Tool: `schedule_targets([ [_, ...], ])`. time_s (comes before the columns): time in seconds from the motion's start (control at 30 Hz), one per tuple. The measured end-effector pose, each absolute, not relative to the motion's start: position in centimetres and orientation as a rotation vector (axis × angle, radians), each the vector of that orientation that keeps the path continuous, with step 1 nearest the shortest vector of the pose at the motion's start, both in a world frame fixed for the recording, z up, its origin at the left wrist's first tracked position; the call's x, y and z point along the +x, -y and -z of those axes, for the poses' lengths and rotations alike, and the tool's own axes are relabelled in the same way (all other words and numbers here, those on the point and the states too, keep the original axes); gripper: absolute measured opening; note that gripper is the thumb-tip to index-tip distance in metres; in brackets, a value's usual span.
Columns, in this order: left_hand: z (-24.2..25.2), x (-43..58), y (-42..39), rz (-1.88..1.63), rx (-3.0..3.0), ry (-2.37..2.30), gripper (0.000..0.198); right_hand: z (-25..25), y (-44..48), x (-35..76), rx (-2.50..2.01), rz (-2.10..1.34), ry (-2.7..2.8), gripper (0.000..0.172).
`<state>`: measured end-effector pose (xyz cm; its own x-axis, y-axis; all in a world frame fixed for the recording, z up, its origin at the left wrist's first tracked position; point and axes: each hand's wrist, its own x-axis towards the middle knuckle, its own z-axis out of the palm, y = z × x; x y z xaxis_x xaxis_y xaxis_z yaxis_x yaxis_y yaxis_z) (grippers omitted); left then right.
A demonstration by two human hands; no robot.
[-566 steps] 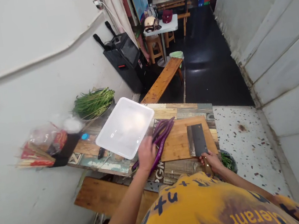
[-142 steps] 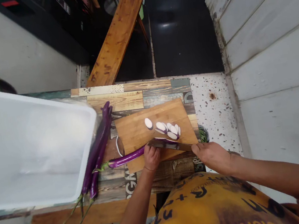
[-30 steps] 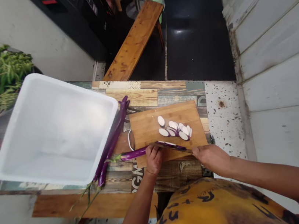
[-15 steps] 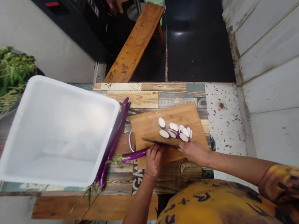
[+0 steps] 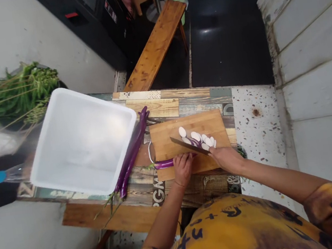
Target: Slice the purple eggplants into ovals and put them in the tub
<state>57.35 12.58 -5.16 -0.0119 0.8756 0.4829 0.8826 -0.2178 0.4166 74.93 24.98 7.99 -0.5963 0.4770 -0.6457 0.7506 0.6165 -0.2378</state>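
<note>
My left hand (image 5: 183,168) is curled over a long purple eggplant (image 5: 164,164) that lies along the near edge of the wooden cutting board (image 5: 167,136). My right hand (image 5: 224,157) grips the handle of a cleaver (image 5: 187,145), whose blade angles across the board just above the eggplant. Several white oval eggplant slices (image 5: 197,137) lie in a row on the board beyond the blade. Two more whole eggplants (image 5: 133,154) lie to the left of the board, beside the tub.
A large white plastic tub (image 5: 62,155) fills the table's left half. Green stalks (image 5: 19,93) pile up at the far left by the wall. A wooden bench (image 5: 155,45) runs away beyond the table; another bench (image 5: 117,216) is under its near edge. A speckled floor lies at the right.
The cleaver has lifted and swung from flat along the eggplant to angled over the board. The remaining eggplant piece is shorter and my left hand has shifted along it. The view has shifted slightly.
</note>
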Motion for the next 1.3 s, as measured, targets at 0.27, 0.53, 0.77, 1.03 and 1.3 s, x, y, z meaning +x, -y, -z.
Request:
schedule_targets([
  [0.27,5.4,56.5,-11.4,1.142,-2.343,1.838,0.032,-9.4,-23.8,76.6,0.910,0.607,-2.371,0.032],
  [0.53,5.9,56.3,-11.7,1.158,-2.343,1.800,0.025,-12.1,-22.4,77.4,0.786,0.499,-2.366,0.018],
  [0.77,6.0,56.2,-11.0,1.095,-2.384,1.784,0.027,-13.1,-21.8,78.7,0.779,0.504,-2.360,0.025],
  [1.03,5.4,56.3,-11.1,1.121,-2.402,1.750,0.022,-12.7,-20.9,79.2,0.812,0.560,-2.370,0.023],
  [1.3,6.0,56.1,-10.6,1.128,-2.417,1.728,0.020,-12.8,-21.0,79.1,0.801,0.564,-2.316,0.023],
])
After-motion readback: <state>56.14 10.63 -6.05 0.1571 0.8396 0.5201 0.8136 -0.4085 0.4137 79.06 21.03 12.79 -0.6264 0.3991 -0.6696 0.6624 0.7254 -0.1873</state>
